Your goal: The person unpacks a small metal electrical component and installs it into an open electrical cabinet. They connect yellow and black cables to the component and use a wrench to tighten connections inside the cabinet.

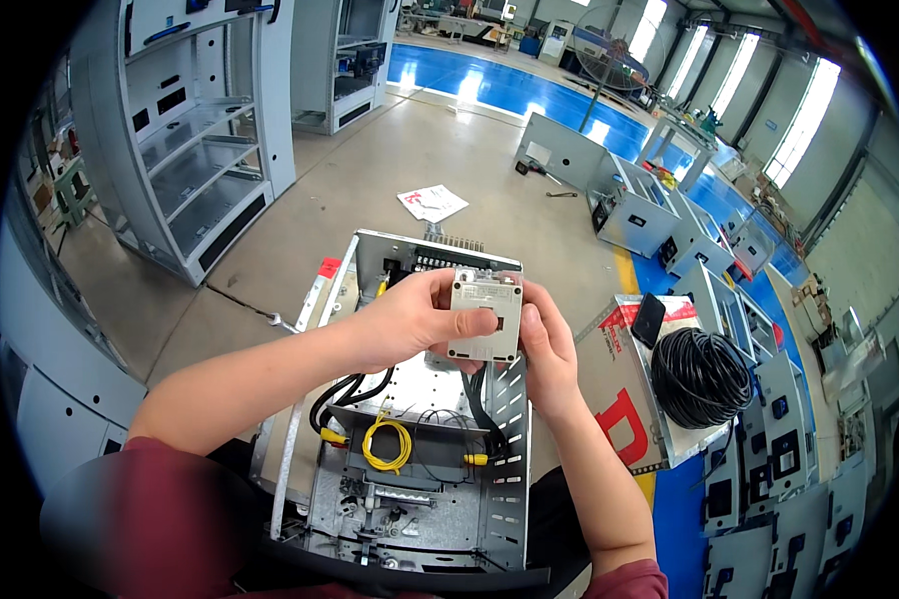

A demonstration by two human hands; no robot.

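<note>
Both hands hold a pale, boxy current transformer [485,345] with a clear cover on its top edge and a small slot in the middle. My left hand [400,317] grips its left side, thumb across the front by the slot. My right hand [549,351] is closed around the right edge. Below sits an open metal drawer unit [510,499] with slotted side walls. Inside it lie a coil of yellow wire [407,446], thick black cables [322,407] and several small metal parts. A black terminal block [440,260] runs along its far end, partly hidden by the hands.
To the right, a carton [617,399] bears a coil of black cable [702,379] and a phone [648,317]. A printed sheet [433,204] and a wrench [561,194] lie on the floor. Tall grey cabinets [195,150] stand left; several metal enclosures [637,222] line the right.
</note>
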